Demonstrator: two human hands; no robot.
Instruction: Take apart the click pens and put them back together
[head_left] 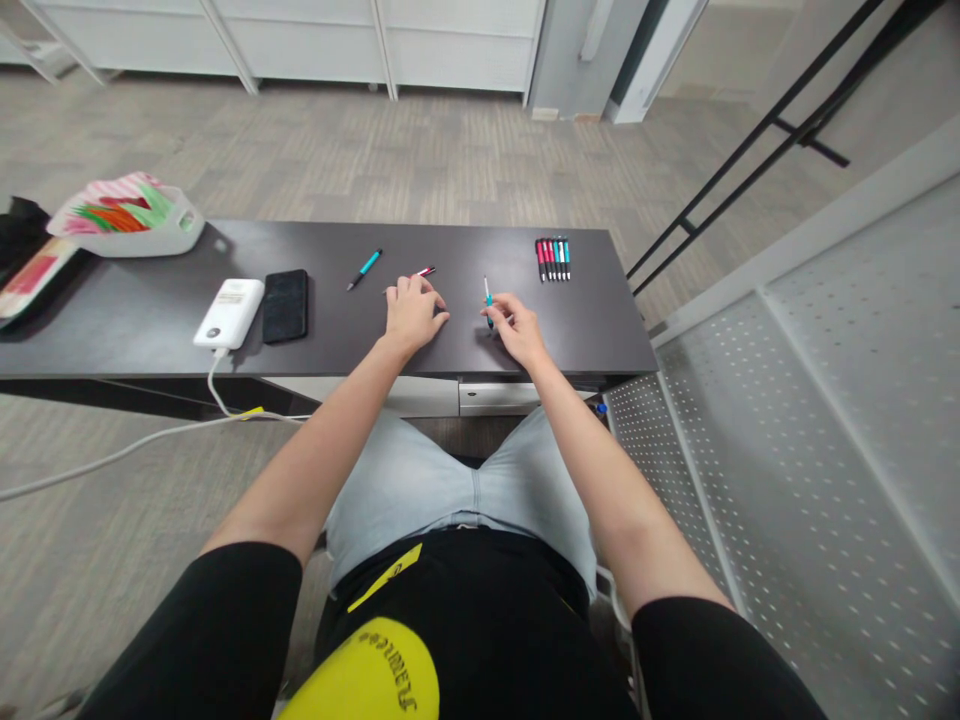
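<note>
My left hand [412, 312] rests on the dark table [150, 320] with its fingers curled, right beside a red pen [426, 271] that pokes out past its knuckles. Whether the fingers grip that pen is hidden. My right hand [516, 326] pinches a teal pen [487, 294] that points away from me. Another teal pen [365, 269] lies loose to the left of my left hand. A neat row of several red and teal pens [553, 259] lies at the back right of the table.
A white power bank [229, 313] with a cable [112, 452] and a black phone [285, 305] lie left of centre. A grey tray with colourful items [127, 217] stands at the far left. A white perforated panel [810, 430] borders the right side.
</note>
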